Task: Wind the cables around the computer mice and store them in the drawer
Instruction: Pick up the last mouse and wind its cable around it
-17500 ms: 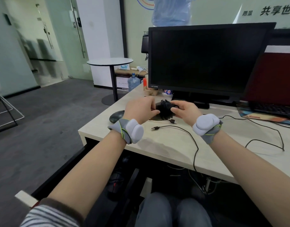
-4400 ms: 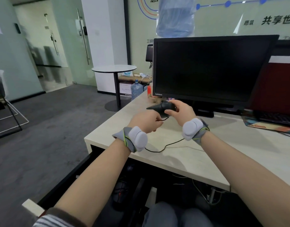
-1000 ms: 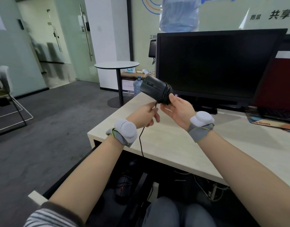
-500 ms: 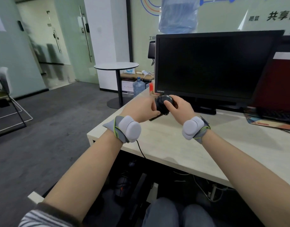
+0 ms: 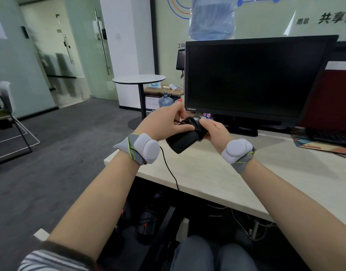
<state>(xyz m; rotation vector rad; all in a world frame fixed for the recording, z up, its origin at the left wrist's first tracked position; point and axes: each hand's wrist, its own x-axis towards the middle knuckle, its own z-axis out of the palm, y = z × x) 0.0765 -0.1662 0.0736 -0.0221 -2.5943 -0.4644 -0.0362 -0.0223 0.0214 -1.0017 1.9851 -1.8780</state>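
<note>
I hold a black computer mouse (image 5: 182,141) above the near left part of the desk (image 5: 207,173). Several turns of its black cable are wrapped around its far end. My right hand (image 5: 215,131) grips the wrapped end. My left hand (image 5: 164,124) rests on the mouse's top and pinches the cable (image 5: 171,172), whose loose end runs down under my left wrist and over the desk's front edge. An open drawer (image 5: 148,222) lies below the desk at the left, dark, with wound mice inside.
A black monitor (image 5: 256,79) stands on the desk right behind my hands. A keyboard (image 5: 332,136) on a coloured mat lies at the far right. A round side table (image 5: 138,80) and a water bottle stand beyond the desk's left end. My knees are under the desk.
The mouse has tipped so that its free end points toward me and to the left. My left hand has gone over its top with the cable. The loose cable hangs shorter than a second ago.
</note>
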